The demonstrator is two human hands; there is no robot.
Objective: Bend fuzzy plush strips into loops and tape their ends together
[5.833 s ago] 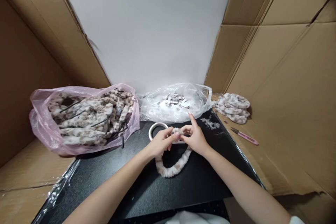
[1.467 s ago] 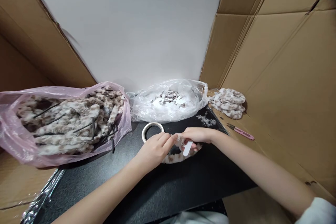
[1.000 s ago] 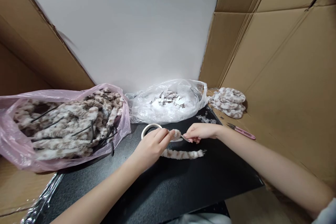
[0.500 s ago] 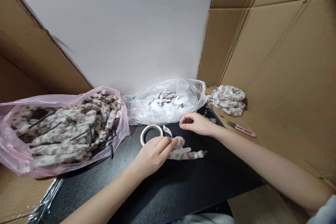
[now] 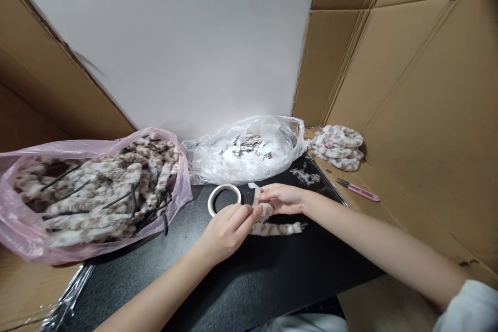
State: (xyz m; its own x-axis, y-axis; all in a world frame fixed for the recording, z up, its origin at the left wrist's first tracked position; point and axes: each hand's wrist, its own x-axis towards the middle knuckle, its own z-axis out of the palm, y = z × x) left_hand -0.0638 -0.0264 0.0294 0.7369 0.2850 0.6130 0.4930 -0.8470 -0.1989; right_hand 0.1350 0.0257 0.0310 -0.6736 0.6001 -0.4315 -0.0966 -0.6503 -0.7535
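Note:
My left hand [image 5: 231, 228] is closed in a pinch on one end of a fluffy white-and-brown plush strip [image 5: 280, 229], which is folded back on itself over the black table. Beside it, my right hand [image 5: 286, 198] has its fingertips pinched on a thin white strip [image 5: 255, 192] that looks like a piece of tape. It stands up between the two hands, just above the plush. My fingers hide its lower end. A roll of cream tape [image 5: 212, 201] lies flat just left of the hands.
At the left, a pink plastic bag [image 5: 182, 166] holds many plush strips and black cords. A clear bag [image 5: 210, 163] of white scraps stands behind. To the right are stacked plush pieces [image 5: 337, 148] and pink thread snips [image 5: 361, 192]. Fluff [image 5: 306, 175] lies near the table edge.
My right hand has come down and left to meet my left hand, and its fingers have closed on the white strip. A pale oval piece on the plush no longer shows. My left hand stays put.

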